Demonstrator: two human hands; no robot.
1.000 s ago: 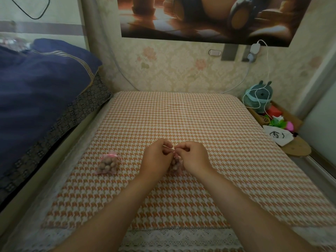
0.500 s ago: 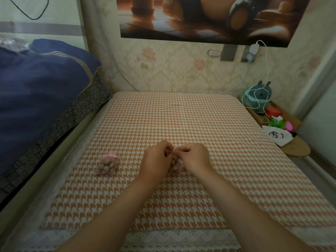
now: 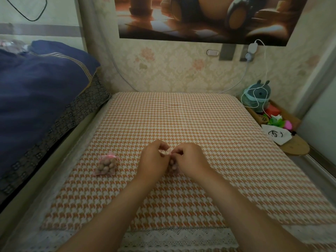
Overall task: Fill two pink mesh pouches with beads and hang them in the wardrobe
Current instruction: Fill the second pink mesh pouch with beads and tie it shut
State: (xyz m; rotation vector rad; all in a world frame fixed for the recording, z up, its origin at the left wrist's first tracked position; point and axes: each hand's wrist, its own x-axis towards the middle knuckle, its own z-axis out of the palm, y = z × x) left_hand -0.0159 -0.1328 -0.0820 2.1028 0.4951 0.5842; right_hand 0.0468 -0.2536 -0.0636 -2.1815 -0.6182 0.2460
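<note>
Left hand [image 3: 153, 160] and right hand [image 3: 191, 160] pinch the pink pouch [image 3: 165, 152] top; bead-filled pouch [image 3: 107, 165] lies left

Table [image 3: 87, 143] wearing an orange-and-white houndstooth cloth [image 3: 181, 115] that is covering nearly the whole top, with white lace trim [image 3: 178, 237] showing along the near edge. A tied pink pouch [image 3: 107, 163] of brownish beads [image 3: 104, 168] is lying on the cloth toward the left. A second pouch [image 3: 172, 165] is sitting near the middle, well apart from it, mostly hidden between the left hand [image 3: 152, 160] and right hand [image 3: 190, 160], which are pinching its top.
</note>
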